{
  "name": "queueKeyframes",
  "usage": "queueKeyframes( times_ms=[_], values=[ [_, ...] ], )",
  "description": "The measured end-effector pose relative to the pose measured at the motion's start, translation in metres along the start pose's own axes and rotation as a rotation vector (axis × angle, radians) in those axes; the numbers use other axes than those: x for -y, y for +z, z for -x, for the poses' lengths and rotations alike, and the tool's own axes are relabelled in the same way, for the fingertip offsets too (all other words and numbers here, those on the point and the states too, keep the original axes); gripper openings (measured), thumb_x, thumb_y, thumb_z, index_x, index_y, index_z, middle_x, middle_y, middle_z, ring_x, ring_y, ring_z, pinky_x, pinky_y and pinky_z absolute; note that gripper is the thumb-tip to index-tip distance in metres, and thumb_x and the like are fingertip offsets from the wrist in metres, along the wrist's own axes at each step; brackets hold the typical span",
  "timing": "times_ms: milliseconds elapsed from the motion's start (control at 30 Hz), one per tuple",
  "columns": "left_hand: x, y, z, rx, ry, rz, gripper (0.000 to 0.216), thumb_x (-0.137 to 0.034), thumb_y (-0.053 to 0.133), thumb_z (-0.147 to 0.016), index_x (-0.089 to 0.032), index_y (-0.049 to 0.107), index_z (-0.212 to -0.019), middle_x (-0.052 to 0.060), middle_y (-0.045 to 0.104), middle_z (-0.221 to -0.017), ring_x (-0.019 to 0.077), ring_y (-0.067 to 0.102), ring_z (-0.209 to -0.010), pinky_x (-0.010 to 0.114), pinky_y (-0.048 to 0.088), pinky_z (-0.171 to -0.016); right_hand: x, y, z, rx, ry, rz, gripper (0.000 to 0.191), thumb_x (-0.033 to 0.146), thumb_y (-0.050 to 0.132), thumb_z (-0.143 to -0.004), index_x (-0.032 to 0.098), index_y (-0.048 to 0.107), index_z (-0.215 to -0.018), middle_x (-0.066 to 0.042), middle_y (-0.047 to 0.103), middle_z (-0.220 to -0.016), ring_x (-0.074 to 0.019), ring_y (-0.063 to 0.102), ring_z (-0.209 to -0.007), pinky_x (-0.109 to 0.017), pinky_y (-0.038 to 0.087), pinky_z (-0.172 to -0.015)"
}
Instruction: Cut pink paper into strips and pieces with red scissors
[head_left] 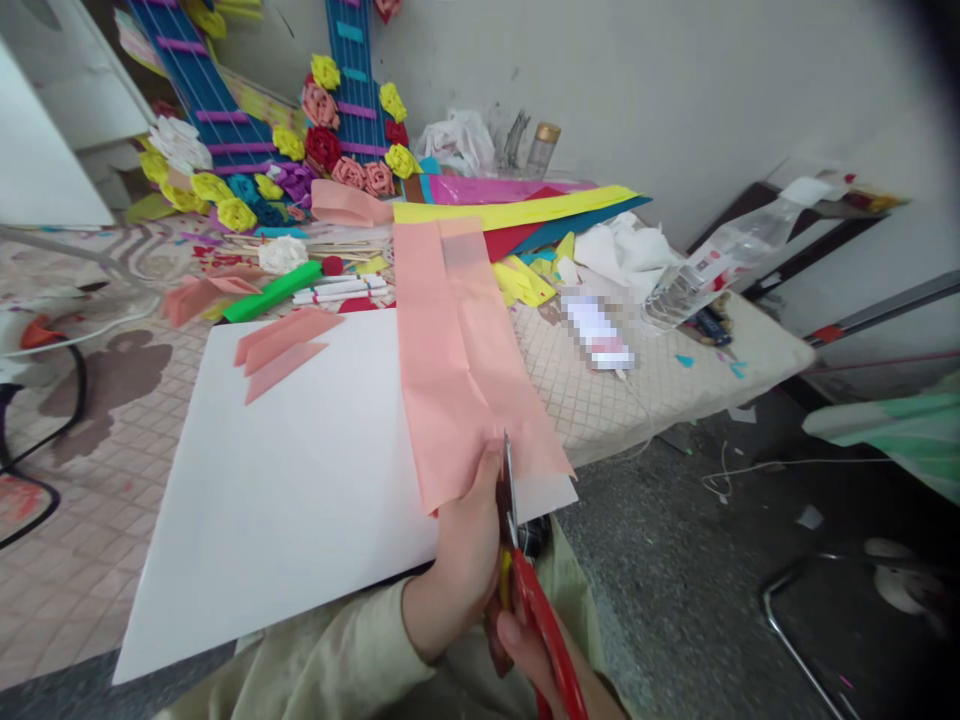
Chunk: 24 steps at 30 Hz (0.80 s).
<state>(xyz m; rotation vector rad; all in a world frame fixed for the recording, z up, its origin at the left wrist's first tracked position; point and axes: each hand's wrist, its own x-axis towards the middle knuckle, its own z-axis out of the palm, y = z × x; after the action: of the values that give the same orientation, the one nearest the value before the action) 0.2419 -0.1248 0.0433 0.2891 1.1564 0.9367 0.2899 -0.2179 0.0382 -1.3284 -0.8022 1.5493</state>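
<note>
A long sheet of pink crepe paper [472, 340] lies over the white board [300, 470], its near end close to my body. My left hand [469, 525] pinches that near edge, thumb on top and the other fingers hidden beneath. In my right hand [525, 650] is a pair of red-handled scissors [551, 640], the blades pointing away from me and set at the paper's near edge beside my left thumb. Part of my right hand is hidden by the handles. Several cut pink strips [285, 345] rest on the board's far left part.
Paper-flower-trimmed blue guitar-like shapes [352, 90] lean on the wall. Yellow crepe paper [517, 208], a green roll [274, 290] and white tissue [622, 250] lie behind the board. A lit phone [596, 325] and a tilted plastic bottle [735, 250] are at the right, near the table edge.
</note>
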Motion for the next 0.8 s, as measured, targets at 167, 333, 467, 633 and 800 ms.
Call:
queueKeyframes(
  times_ms=[167, 333, 467, 633, 800],
  values=[
    [-0.0003, -0.0001, 0.0008, 0.017, -0.008, 0.009, 0.041, -0.052, 0.065, -0.066, -0.017, 0.069, -0.087, 0.009, 0.067, -0.104, 0.0256, 0.057, -0.105, 0.038, 0.036, -0.1, -0.0025, -0.0003, 0.0016, -0.057, -0.042, -0.002, 0.045, 0.048, 0.056, -0.077, 0.031, 0.051, -0.118, -0.003, 0.059, -0.118, -0.0228, 0.049, -0.116, -0.034, 0.04, -0.095],
    [-0.0011, -0.001, 0.001, 0.006, -0.014, -0.023, 0.041, -0.054, 0.065, -0.066, -0.017, 0.069, -0.085, 0.009, 0.067, -0.104, 0.0283, 0.056, -0.105, 0.043, 0.035, -0.1, 0.0018, 0.0032, -0.0011, -0.011, -0.08, -0.078, 0.045, 0.05, 0.056, -0.078, 0.03, 0.053, -0.118, -0.002, 0.059, -0.121, -0.0194, 0.049, -0.117, -0.03, 0.041, -0.096],
    [-0.0027, -0.0005, 0.0013, 0.016, 0.003, -0.01, 0.042, -0.053, 0.064, -0.067, -0.018, 0.068, -0.088, 0.007, 0.067, -0.106, 0.0271, 0.054, -0.109, 0.042, 0.032, -0.102, 0.0015, 0.0036, -0.0001, -0.041, -0.07, -0.027, 0.052, 0.052, 0.054, -0.078, 0.024, 0.052, -0.121, -0.007, 0.057, -0.125, -0.0209, 0.049, -0.118, -0.03, 0.041, -0.097],
    [-0.005, 0.0017, 0.0031, -0.045, -0.04, -0.002, 0.041, -0.052, 0.067, -0.064, -0.017, 0.07, -0.086, 0.006, 0.069, -0.1, 0.0249, 0.058, -0.103, 0.038, 0.039, -0.098, -0.0004, 0.0015, 0.0033, -0.093, -0.045, 0.076, 0.051, 0.056, 0.052, -0.077, 0.024, 0.055, -0.117, -0.006, 0.057, -0.124, -0.0217, 0.048, -0.119, -0.029, 0.043, -0.095],
    [-0.0033, 0.0021, 0.0033, -0.013, 0.01, 0.038, 0.037, -0.049, 0.066, -0.067, -0.019, 0.069, -0.09, 0.005, 0.068, -0.102, 0.0228, 0.058, -0.103, 0.036, 0.038, -0.099, 0.0001, 0.0025, 0.0046, -0.084, 0.021, 0.017, 0.057, 0.061, 0.052, -0.073, 0.025, 0.056, -0.117, -0.005, 0.056, -0.126, -0.0211, 0.055, -0.111, -0.029, 0.045, -0.092]
  ],
)
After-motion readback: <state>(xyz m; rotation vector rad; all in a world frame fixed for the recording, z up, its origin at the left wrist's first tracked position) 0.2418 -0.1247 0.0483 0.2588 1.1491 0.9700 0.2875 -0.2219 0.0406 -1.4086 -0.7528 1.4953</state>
